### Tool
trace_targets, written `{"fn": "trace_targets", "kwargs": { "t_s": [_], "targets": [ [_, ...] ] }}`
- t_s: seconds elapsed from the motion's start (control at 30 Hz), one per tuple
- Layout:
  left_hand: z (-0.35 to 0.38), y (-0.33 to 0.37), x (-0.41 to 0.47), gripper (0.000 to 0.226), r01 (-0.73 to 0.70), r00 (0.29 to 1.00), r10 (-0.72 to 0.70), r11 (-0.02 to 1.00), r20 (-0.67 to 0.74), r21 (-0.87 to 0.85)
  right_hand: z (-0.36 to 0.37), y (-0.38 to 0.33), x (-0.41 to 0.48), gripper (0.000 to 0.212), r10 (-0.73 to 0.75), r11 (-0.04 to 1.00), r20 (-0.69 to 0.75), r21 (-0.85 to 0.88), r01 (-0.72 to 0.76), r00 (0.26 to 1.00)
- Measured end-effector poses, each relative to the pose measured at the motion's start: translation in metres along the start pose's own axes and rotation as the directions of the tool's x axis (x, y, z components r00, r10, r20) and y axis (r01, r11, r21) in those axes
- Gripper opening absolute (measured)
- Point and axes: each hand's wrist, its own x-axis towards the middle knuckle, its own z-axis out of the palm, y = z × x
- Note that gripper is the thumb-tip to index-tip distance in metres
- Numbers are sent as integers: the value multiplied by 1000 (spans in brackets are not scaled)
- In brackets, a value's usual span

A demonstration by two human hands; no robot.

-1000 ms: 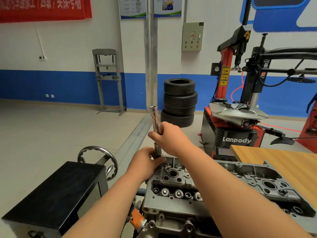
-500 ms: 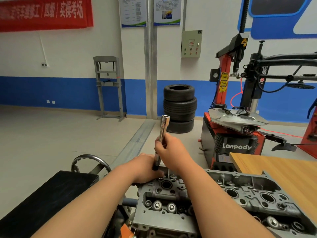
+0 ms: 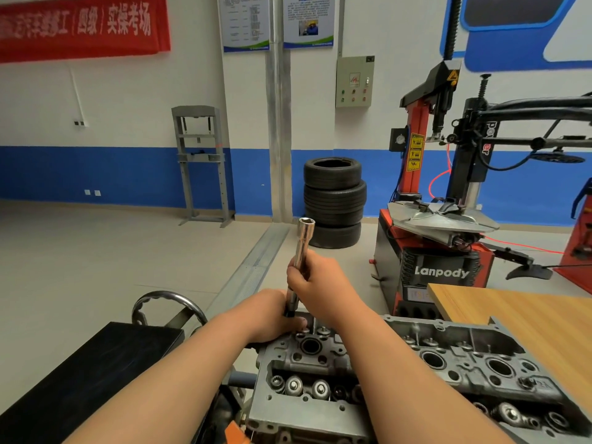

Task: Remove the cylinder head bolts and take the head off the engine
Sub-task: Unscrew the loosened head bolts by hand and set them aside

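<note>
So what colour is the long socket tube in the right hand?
The long metal socket tube is shiny silver; head view.

Two hands show, the left hand (image 3: 272, 318) and the right hand (image 3: 315, 280), with one socket (image 3: 302, 245) and one cylinder head (image 3: 464, 379). Four tyres (image 3: 334, 200) stand in one stack. There are two posters (image 3: 246, 24), one banner (image 3: 80, 27), one control box (image 3: 354, 81), one tyre changer (image 3: 442, 270), one press frame (image 3: 200, 158), one handwheel (image 3: 169, 294) and one surface (image 3: 512, 315).

Right hand (image 3: 315, 280) round socket bar (image 3: 302, 238); left hand (image 3: 272, 315) curled beneath
</note>
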Motion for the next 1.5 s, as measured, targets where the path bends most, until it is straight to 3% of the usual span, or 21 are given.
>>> {"fn": "trace_targets", "kwargs": {
  "t_s": [0.27, 0.53, 0.7, 0.8, 0.93, 1.17, 1.5],
  "targets": [
    [1, 1, 0, 31, 49, 999, -49, 999, 16, -9, 1, 0, 2, 12, -13, 999, 7, -38, 13, 1000],
    [1, 5, -2, 35, 65, 997, -64, 998, 48, -20, 1, 1, 3, 20, 7, 998, -28, -68, -9, 1000],
    [0, 9, -4, 40, 54, 998, -59, 989, 37, 135, 1, -2, 4, 24, 5, 993, -32, -120, -9, 999],
    [1, 8, -5, 41, 36, 999, -32, 974, -20, 225, 1, -1, 4, 22, 48, 997, -39, -57, -50, 998],
    [3, 4, -3, 43, 64, 997, -57, 982, -48, 178, 1, 2, 4, 18, 70, 997, -28, 12, -70, 997],
    [6, 3, -1, 43, 66, 998, -66, 996, -7, 62, 2, 1, 4, 22, -4, 998, -14, -57, 3, 1000],
    [5, 2, 1, 43, 120, 992, -122, 989, 15, 83, 2, 4, 4, 20, 22, 1000, -41, -3, -22, 999]
  ]
}}
